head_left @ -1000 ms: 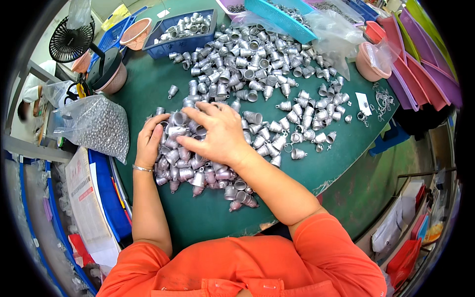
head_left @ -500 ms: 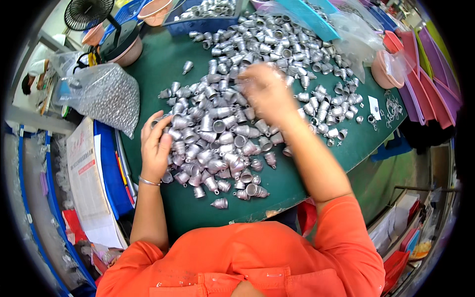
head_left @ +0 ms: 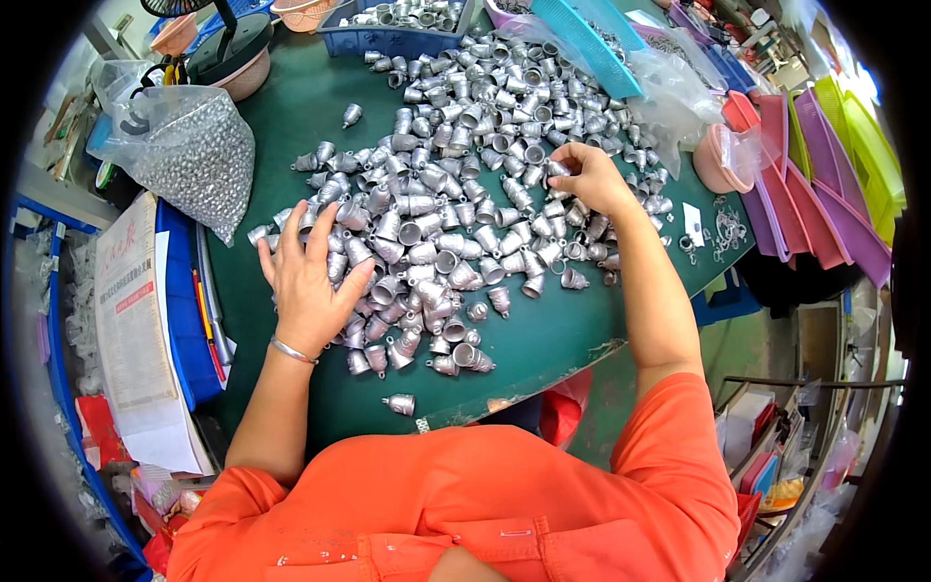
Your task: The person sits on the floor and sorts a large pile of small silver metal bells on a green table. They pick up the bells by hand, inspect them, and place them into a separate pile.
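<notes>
A large heap of small silver metal bells (head_left: 427, 228), each cup-shaped and many with a little loop on top, covers much of the green table. My left hand (head_left: 315, 276), with a bangle at its wrist, lies with fingers spread on the heap's left edge, touching several bells and gripping none. Farther right, my right hand (head_left: 590, 179) is closed at the far part of the heap, thumb and forefinger bent around one silver bell (head_left: 557, 169). Its other fingers are partly hidden. A single bell (head_left: 399, 404) lies apart near the table's front edge.
A clear bag of small silver beads (head_left: 199, 160) stands at the left beside stacked papers (head_left: 136, 320). Behind the heap are a blue crate (head_left: 388, 39) and a turquoise basket (head_left: 587, 48). A pink bucket (head_left: 720, 160) and coloured trays (head_left: 824, 175) are at the right.
My right hand has moved right from the middle of the heap and closed around a bell. My left hand has spread its fingers over the heap's edge. The whole view has shifted slightly.
</notes>
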`<action>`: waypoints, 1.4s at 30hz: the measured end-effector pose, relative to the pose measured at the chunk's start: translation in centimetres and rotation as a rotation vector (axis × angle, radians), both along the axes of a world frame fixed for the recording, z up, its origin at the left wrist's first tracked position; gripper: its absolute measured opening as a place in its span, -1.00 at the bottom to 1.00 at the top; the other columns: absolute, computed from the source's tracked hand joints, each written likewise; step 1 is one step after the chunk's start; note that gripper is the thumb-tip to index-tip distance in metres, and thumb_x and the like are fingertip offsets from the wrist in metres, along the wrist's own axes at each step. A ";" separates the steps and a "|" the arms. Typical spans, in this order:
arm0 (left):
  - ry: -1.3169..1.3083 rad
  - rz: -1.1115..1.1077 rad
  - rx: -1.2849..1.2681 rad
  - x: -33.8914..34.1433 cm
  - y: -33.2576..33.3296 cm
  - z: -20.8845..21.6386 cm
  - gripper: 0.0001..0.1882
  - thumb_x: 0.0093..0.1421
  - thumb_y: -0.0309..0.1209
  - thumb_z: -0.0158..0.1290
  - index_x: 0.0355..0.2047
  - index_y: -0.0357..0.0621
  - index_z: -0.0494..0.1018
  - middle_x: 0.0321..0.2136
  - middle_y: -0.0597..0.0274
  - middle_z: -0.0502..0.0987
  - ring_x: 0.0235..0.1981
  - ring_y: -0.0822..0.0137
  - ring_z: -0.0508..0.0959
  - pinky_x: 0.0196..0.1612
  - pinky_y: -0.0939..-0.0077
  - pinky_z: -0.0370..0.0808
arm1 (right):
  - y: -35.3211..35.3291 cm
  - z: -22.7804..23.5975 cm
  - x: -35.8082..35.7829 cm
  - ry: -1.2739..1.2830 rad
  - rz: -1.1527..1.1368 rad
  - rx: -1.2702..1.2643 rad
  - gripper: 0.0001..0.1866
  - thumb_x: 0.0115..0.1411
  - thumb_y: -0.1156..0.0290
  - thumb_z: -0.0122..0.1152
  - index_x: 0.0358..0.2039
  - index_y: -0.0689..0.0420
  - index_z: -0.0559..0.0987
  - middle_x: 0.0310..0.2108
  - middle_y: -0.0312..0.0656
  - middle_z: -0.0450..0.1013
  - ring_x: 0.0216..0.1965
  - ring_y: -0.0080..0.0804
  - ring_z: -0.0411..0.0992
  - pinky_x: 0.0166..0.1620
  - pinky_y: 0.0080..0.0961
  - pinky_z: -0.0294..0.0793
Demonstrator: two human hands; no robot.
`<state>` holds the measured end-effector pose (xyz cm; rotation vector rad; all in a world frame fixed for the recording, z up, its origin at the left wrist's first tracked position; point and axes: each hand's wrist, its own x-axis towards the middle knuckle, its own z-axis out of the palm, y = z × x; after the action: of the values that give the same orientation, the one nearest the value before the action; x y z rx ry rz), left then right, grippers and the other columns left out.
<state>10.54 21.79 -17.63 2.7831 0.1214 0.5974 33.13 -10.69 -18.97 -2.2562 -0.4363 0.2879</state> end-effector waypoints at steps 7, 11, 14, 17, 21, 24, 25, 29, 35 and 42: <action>-0.008 0.010 0.001 0.1 0.2 -0.4 -0.29 -0.04 0.03 0.09 0.11 0.07 0.24 0.12 0.01 0.14 0.14 0.04 0.19 0.18 -0.15 -0.22 | 1.5 1.0 0.0 -0.079 -0.096 -0.446 -0.65 -0.13 0.28 0.20 -0.27 0.09 0.56 -0.32 -0.15 0.51 -0.20 -0.22 0.45 -0.06 -0.27 0.29; 0.001 0.013 -0.018 0.0 0.1 -0.2 -0.29 -0.03 0.01 0.09 0.11 0.04 0.23 0.12 -0.01 0.14 0.14 0.02 0.18 0.18 -0.15 -0.21 | 2.5 2.0 -1.0 0.006 0.079 -0.592 -0.59 -0.19 0.03 0.37 -0.42 0.07 0.59 -0.33 -0.14 0.51 -0.22 -0.21 0.44 -0.10 -0.24 0.21; 0.007 0.006 -0.024 0.0 0.1 -0.1 -0.29 -0.05 -0.01 0.10 0.11 0.02 0.23 0.12 -0.02 0.14 0.14 0.00 0.18 0.19 -0.15 -0.21 | 2.5 2.3 -2.9 -0.407 0.161 -0.499 -0.74 -0.11 0.21 0.37 -0.51 0.11 0.56 -0.51 -0.17 0.48 -0.34 -0.26 0.41 -0.12 -0.28 0.20; 0.021 0.014 -0.031 -0.1 0.0 0.1 -0.28 -0.07 -0.05 0.12 0.11 0.01 0.23 0.12 -0.02 0.14 0.14 0.00 0.18 0.19 -0.15 -0.21 | 2.2 3.2 -1.5 -0.079 0.057 -0.017 -0.84 -0.07 0.40 0.34 -0.52 0.17 0.53 -0.56 -0.22 0.46 -0.44 -0.46 0.42 -0.33 -0.46 0.35; 0.039 0.027 -0.040 -0.1 0.0 0.4 -0.28 -0.09 -0.08 0.14 0.11 0.03 0.23 0.13 -0.02 0.13 0.14 0.01 0.17 0.19 -0.14 -0.22 | 2.1 7.6 3.2 -0.328 -0.261 0.360 -0.92 -0.03 0.54 0.23 -0.47 0.22 0.53 -0.60 -0.29 0.46 -0.56 -0.60 0.40 -0.43 -0.62 0.39; 0.048 0.019 -0.043 0.0 -0.1 0.5 -0.28 -0.05 -0.06 0.10 0.12 0.00 0.20 0.14 -0.02 0.13 0.16 0.00 0.15 0.20 -0.12 -0.25 | -1.1 9.0 11.2 -0.617 -0.510 0.318 -0.83 -0.02 0.51 0.20 -0.36 0.24 0.55 -0.49 -0.21 0.51 -0.46 -0.51 0.45 -0.34 -0.57 0.43; 0.058 0.012 -0.043 0.0 -0.1 0.5 -0.28 -0.03 -0.06 0.08 0.13 -0.02 0.19 0.14 -0.02 0.13 0.17 -0.01 0.14 0.21 -0.12 -0.27 | -2.5 8.6 13.7 -0.724 -0.527 0.287 -0.79 -0.01 0.50 0.19 -0.31 0.24 0.55 -0.43 -0.17 0.53 -0.42 -0.45 0.47 -0.29 -0.53 0.44; 0.047 -0.002 -0.059 0.1 -0.2 0.4 -0.28 -0.04 -0.05 0.08 0.13 -0.01 0.19 0.14 -0.01 0.13 0.17 0.01 0.13 0.21 -0.09 -0.27 | -3.7 6.3 18.2 -0.632 -0.435 0.256 -0.69 0.02 0.59 0.12 -0.16 0.27 0.51 -0.34 -0.16 0.52 -0.28 -0.45 0.46 -0.16 -0.59 0.41; 0.047 0.025 -0.048 -0.1 0.1 0.3 -0.29 -0.03 -0.04 0.08 0.12 -0.01 0.20 0.14 -0.01 0.13 0.16 0.01 0.14 0.21 -0.10 -0.26 | 8.2 5.9 6.1 -0.367 0.346 -0.058 -0.76 -0.02 0.49 0.20 -0.28 0.18 0.56 -0.33 -0.08 0.48 -0.29 -0.25 0.47 -0.19 -0.44 0.44; 0.031 0.001 -0.052 -0.1 0.2 0.3 -0.30 -0.01 -0.04 0.07 0.13 0.00 0.20 0.14 -0.01 0.13 0.15 0.00 0.15 0.20 -0.11 -0.26 | 9.7 1.6 3.1 -0.823 0.265 -0.177 -0.71 -0.14 0.61 0.17 -0.31 0.15 0.50 -0.38 -0.13 0.38 -0.25 -0.13 0.37 -0.18 -0.31 0.38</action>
<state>10.48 21.97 -17.36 2.7428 0.1430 0.5436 36.27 -0.96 -17.37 -2.4120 -1.1742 -0.5197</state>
